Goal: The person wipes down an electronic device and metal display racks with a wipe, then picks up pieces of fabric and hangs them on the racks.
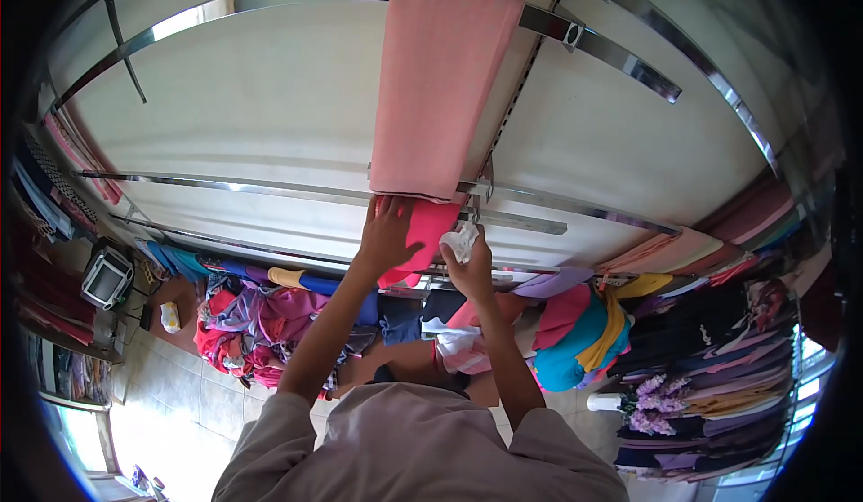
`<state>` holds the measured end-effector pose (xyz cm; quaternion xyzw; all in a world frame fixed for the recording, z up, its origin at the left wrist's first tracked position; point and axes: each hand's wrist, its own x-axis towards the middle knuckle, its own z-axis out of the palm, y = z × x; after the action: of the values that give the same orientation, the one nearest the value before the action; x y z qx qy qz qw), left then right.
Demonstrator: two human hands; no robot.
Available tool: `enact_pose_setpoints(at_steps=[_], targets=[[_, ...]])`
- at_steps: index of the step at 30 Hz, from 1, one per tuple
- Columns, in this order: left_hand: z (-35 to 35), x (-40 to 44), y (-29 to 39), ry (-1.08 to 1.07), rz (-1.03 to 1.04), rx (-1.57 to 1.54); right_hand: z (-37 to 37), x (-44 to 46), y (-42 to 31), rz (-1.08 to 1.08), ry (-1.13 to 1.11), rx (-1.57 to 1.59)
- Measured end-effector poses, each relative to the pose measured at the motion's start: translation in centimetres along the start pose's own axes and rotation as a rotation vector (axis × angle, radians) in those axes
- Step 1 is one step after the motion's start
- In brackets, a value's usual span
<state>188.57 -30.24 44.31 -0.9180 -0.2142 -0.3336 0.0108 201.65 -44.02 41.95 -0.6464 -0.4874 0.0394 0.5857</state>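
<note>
A light pink cloth [440, 88] hangs folded over a metal rail and reaches down to a second rail. Below its dark-edged hem shows a bright pink cloth [431, 228]. My left hand [388, 239] lies at that hem with its fingers stretched out, over the edge of the bright pink cloth. Just to the right, my right hand [471, 268] is closed on a crumpled white wad [461, 240]. Whether the wad is tissue or thin plastic I cannot make out.
Metal rails [270, 187] run across the pale wall. Low on the left lies a heap of pink and purple clothes [270, 322]. Teal and yellow cloths [575, 345] hang on the right, near a rack of dark garments [737, 367] and purple flowers [656, 403].
</note>
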Motion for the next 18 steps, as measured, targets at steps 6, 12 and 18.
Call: enact_pose_setpoints(at_steps=[6,12,18], targets=[[-3.5,-7.7,0.5,-0.311,-0.292,-0.661,1.1,0.5,-0.7,-0.004,-0.047,0.050],[-4.3,-14.6,-1.3,-0.304,-0.575,-0.829,1.3,3.5,0.6,-0.295,0.046,-0.434],[-3.1,-22.6,-2.2,-0.354,-0.778,-0.851,1.5,2.5,2.3,-0.472,-0.013,-0.724]])
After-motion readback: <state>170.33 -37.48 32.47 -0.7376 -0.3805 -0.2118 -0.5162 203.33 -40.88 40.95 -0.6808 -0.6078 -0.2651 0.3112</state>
